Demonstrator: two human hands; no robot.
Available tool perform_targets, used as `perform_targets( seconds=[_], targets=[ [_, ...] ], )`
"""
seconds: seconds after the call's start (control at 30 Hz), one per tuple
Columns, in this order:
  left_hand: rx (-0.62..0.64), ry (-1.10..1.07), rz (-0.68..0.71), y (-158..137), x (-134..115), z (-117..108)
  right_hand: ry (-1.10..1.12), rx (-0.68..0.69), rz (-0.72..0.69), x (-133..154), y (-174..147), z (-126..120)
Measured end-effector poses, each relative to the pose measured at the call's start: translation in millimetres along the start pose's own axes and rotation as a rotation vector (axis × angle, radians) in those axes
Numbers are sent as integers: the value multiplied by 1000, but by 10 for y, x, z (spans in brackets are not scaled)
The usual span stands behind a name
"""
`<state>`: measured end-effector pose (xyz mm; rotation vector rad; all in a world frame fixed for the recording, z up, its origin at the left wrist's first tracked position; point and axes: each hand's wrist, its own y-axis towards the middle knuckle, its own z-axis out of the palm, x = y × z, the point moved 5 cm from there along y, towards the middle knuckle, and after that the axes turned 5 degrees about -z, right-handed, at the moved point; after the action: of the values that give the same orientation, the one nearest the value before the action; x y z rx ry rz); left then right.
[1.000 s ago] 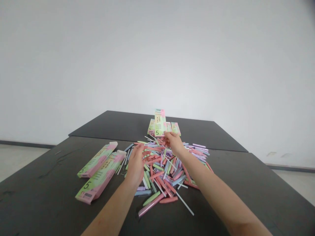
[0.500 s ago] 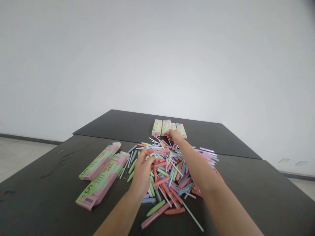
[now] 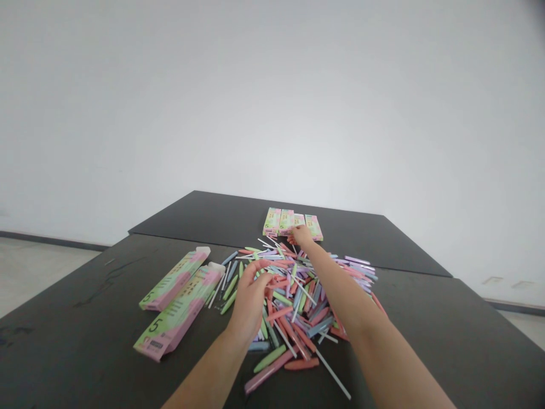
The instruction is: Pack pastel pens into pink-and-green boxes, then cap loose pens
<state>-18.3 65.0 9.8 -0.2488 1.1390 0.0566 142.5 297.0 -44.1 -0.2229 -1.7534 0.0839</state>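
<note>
A loose heap of pastel pen parts [image 3: 293,307], with red, green, blue and purple tubes and thin white sticks, lies before me. My left hand [image 3: 251,295] is at the heap's left side, fingers curved and apart, with red pieces just past the fingertips; I make out nothing held. Stretched over the heap, my right hand [image 3: 301,234] has its fingers curled at the near end of a green-and-pink box [image 3: 286,220] in the back row. Its fingertips are partly hidden. Part of another box [image 3: 299,219] shows behind that hand.
At the row's ends lie a left box [image 3: 271,221] and a right box [image 3: 313,227]. Two larger-looking boxes with open flaps, one nearer [image 3: 181,312] and one farther [image 3: 174,278], lie left of the heap. The dark table [image 3: 85,318] has a seam; a pale wall stands behind.
The box under my right hand has shifted slightly left, now snug against the leftmost one, and more of the box behind my hand shows. My left hand has barely moved.
</note>
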Motion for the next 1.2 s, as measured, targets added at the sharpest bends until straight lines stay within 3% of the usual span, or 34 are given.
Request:
perform_targets(
  seconds=[0.27,0.43,0.53,0.67,0.77,0.97,1.2],
  targets=[
    [31,36,-4,-31,14,20,-171,-74,-125,184,-223,-47],
    [59,88,72,-143,-75,64,-270,-100,-384,486,-611,110],
    [95,113,237,-278,-200,100,-311,75,-609,685,-1017,525],
    [152,123,516,-493,-344,119,-347,473,-887,801,-1736,1218],
    [190,160,649,-634,-410,125,-356,748,-1099,790,-2255,1590],
    [225,258,831,-793,-532,157,-478,876,-1453,667,-2753,1937],
    [212,267,858,-794,-564,156,-233,936,-1241,665,-2766,1970]
  ],
)
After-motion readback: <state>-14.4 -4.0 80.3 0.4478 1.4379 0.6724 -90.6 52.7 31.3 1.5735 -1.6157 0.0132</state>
